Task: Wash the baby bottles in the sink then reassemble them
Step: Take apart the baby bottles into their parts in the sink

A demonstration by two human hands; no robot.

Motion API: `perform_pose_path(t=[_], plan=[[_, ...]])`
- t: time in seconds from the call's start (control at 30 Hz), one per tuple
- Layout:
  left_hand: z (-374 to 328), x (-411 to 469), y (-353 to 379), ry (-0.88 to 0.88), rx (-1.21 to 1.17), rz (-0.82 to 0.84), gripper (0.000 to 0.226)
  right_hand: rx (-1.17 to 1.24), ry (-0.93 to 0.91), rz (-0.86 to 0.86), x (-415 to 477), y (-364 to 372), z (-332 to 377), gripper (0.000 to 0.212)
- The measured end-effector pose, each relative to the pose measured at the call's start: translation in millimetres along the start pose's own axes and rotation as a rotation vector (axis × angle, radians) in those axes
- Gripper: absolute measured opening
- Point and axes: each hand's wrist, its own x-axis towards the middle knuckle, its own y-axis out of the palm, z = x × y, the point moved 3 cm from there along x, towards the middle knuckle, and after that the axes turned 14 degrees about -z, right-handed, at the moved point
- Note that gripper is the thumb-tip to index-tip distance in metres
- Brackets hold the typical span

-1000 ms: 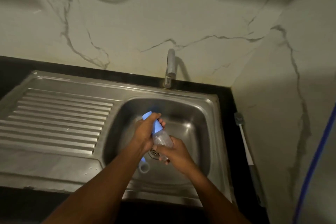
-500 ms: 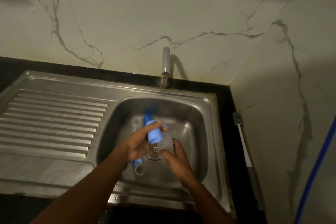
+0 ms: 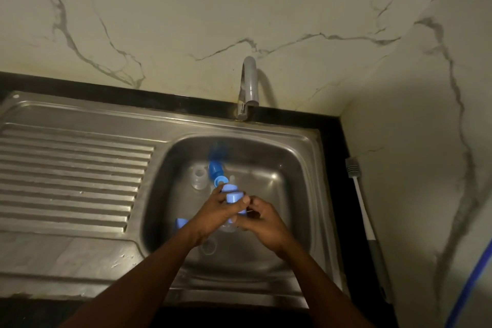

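Over the steel sink basin (image 3: 290,168), my left hand (image 3: 217,210) grips the blue cap end of a baby bottle (image 3: 233,197). My right hand (image 3: 262,217) holds the bottle's clear lower body, mostly hidden under both hands. On the basin floor behind them lie a clear bottle part (image 3: 199,178) and a blue-capped bottle (image 3: 217,172). Another blue piece (image 3: 180,223) lies left of my left wrist, and a clear round piece (image 3: 209,245) lies under my left forearm.
The tap (image 3: 249,85) stands at the back rim, with no water visibly running. A ribbed steel drainboard (image 3: 72,176) lies to the left. A white-handled bottle brush (image 3: 363,208) lies on the black counter along the right wall. A blue hose (image 3: 468,290) runs down at far right.
The view has shifted downward. My hands have closed together again on the bottle, the right hand gripping it after being loose half a second ago. More loose parts now show behind them.
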Motion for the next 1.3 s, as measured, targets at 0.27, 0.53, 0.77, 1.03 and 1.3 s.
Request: perform_pose_path(t=[0.27,0.53,0.77,1.03,1.3], plan=[[15,15,-14,0.018,-0.039,-0.141,0.037,-0.317,0.237,-0.305,117,-37,-63,0.072],[38,19,-8,-0.044,-0.125,-0.194,0.041,-1.080,0.035,-0.171,167,-39,-45,0.046],[38,13,-8,0.005,-0.062,-0.178,0.055,-1.152,-0.093,-0.120,166,-44,-78,0.031],[24,-2,-3,0.042,-0.114,-0.217,0.084,-0.781,0.109,-0.404,136,-55,-77,0.074],[1,-22,3,0.045,-0.076,-0.148,0.039,0.232,0.239,-0.108,15,9,5,0.034]])
